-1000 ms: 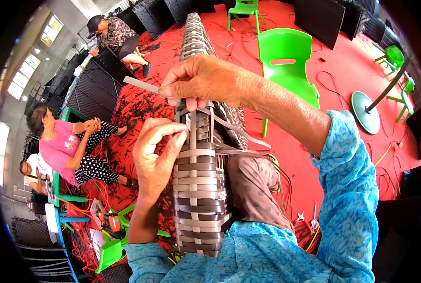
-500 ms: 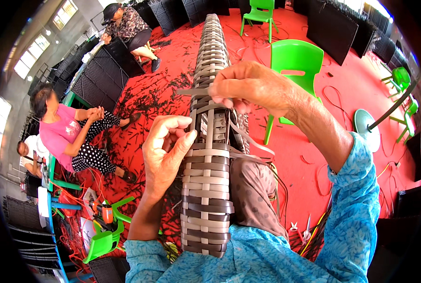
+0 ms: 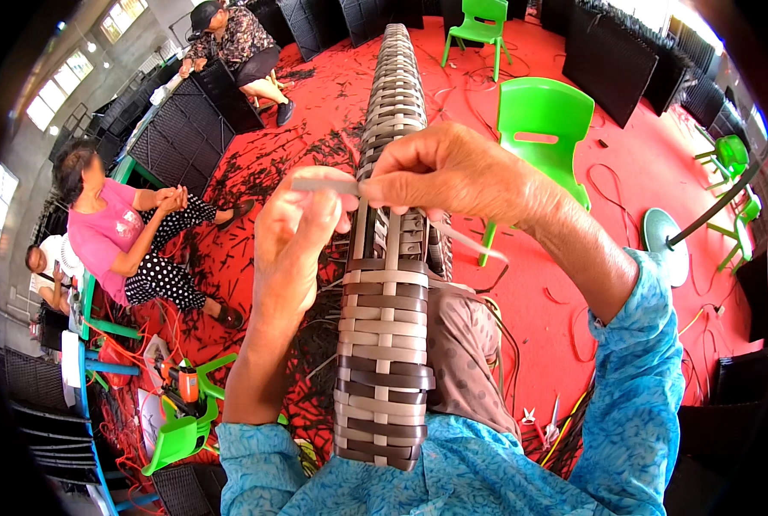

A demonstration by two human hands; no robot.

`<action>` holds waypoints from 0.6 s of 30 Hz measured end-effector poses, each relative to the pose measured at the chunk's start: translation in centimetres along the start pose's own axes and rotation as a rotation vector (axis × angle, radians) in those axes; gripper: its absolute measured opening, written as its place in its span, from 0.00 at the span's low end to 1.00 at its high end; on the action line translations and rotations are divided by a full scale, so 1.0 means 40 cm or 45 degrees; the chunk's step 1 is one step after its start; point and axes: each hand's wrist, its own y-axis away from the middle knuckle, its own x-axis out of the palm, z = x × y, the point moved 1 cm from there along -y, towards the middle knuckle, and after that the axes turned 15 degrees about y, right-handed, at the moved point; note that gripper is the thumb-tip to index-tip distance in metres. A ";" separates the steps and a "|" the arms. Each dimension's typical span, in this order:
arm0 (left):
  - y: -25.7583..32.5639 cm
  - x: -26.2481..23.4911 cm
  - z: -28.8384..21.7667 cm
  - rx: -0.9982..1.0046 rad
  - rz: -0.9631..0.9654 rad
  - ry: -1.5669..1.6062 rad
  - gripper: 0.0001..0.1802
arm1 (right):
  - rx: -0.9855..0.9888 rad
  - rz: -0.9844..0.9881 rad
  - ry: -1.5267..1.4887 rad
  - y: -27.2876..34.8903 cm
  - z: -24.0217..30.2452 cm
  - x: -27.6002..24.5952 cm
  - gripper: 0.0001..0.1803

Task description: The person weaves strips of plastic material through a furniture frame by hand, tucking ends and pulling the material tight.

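Observation:
A long woven panel edge [image 3: 385,344] of grey and brown flat strips runs from my lap up and away from me. My right hand [image 3: 452,176] reaches over it and pinches a grey flat strip [image 3: 324,184] that sticks out to the left. My left hand [image 3: 293,236] rests against the left side of the weave, its fingertips touching the same strip. Loose strip ends hang down to the right of the panel under my right hand.
A red floor [image 3: 633,172] is littered with strip offcuts. Green plastic chairs [image 3: 543,116] stand to the right and behind. A person in a pink top [image 3: 109,232] sits at left, another person [image 3: 233,39] sits at the back. Dark woven panels [image 3: 182,129] stand around.
My head has tilted, shifting the panel in view. My right hand has drawn the grey strip across the top of the weave, and my left hand has risen to meet it.

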 end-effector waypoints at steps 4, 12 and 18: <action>-0.018 0.007 0.002 0.047 -0.207 -0.118 0.09 | -0.111 -0.329 -0.039 0.013 -0.017 0.028 0.13; 0.043 -0.012 0.100 -0.168 -0.489 0.312 0.12 | -0.121 -0.994 0.152 0.129 -0.152 0.133 0.11; 0.051 0.023 0.113 -0.235 -0.444 0.325 0.12 | -0.224 -1.178 0.469 0.133 -0.160 0.197 0.19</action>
